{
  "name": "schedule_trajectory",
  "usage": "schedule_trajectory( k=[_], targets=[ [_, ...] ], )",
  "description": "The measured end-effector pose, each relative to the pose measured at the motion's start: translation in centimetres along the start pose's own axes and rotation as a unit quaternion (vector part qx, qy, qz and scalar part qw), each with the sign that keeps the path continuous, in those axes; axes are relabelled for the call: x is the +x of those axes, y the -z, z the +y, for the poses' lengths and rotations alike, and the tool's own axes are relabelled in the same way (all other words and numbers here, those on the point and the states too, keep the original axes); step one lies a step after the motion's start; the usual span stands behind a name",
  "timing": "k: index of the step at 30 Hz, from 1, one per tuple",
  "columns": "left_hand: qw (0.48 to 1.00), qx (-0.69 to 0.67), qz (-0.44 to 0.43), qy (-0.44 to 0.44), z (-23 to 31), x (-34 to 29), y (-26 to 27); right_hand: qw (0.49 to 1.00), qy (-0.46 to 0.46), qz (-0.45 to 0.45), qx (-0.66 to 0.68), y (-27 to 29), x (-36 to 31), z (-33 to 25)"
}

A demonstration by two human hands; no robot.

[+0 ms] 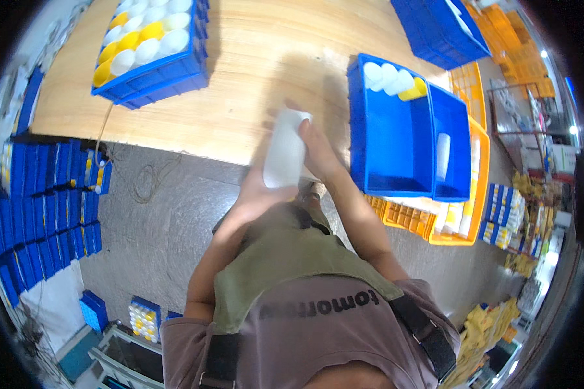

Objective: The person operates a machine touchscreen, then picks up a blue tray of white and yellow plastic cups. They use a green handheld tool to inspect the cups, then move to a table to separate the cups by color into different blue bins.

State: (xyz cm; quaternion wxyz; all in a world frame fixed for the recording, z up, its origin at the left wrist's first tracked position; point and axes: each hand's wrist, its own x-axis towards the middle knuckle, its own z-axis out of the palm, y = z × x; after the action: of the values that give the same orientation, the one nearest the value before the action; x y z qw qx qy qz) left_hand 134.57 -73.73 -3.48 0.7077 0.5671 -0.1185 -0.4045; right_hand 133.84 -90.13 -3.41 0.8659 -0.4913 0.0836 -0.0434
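Observation:
Between my two hands, over the table's near edge, is a white cylinder point(285, 148), tilted slightly. My left hand point(258, 193) wraps its lower end. Around its upper right side close the fingers of my right hand point(315, 144), the thumb lying on the surface. Whether the cylinder is a tube or a cup I cannot tell. Just right of my right hand stands a blue bin point(396, 146) with several white cylinders point(388, 76) and a yellow one point(414, 89) along its far end. A narrower blue bin point(459, 155) adjoins it, with one white cylinder point(442, 155) lying inside.
A blue crate point(162, 87) of upright white and yellow cylinders stands at the far left of the wooden table point(240, 84). Another blue bin point(435, 39) sits far right. Orange crates point(428, 223) support the blue bins. Stacked blue crates point(45, 201) and a cable point(150, 181) are on the left.

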Motion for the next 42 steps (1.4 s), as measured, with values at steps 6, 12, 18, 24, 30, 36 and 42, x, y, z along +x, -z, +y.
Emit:
schedule_trajectory(
  k=[6,12,18,24,30,36,42],
  targets=[
    [0.992,-0.090,-0.055,0.065,1.2,-0.6,-2.6,0.994,-0.061,0.027,0.089,-0.3,-1.8,-2.2],
    [0.996,0.040,-0.023,0.080,1.8,-1.1,-3.1,0.987,-0.097,0.118,0.054,-1.6,-2.5,-3.0],
    [0.987,0.159,0.014,0.007,-0.3,-0.8,-1.3,0.992,-0.079,0.097,-0.003,-0.9,-2.4,-1.1],
    [0.959,0.268,0.084,0.040,-1.6,-0.3,0.2,0.899,-0.024,0.030,-0.436,-1.3,-1.9,3.1],
    [0.928,0.330,0.146,0.090,-3.9,-1.7,4.0,0.773,0.184,0.167,-0.583,2.5,0.9,2.7],
    [0.948,0.204,0.239,0.055,-7.2,-1.1,5.9,0.586,0.094,0.001,-0.805,3.1,2.0,5.4],
    [0.958,0.179,0.214,0.073,-7.2,-2.4,5.2,0.621,0.278,0.151,-0.717,4.7,2.0,5.4]
  ],
)
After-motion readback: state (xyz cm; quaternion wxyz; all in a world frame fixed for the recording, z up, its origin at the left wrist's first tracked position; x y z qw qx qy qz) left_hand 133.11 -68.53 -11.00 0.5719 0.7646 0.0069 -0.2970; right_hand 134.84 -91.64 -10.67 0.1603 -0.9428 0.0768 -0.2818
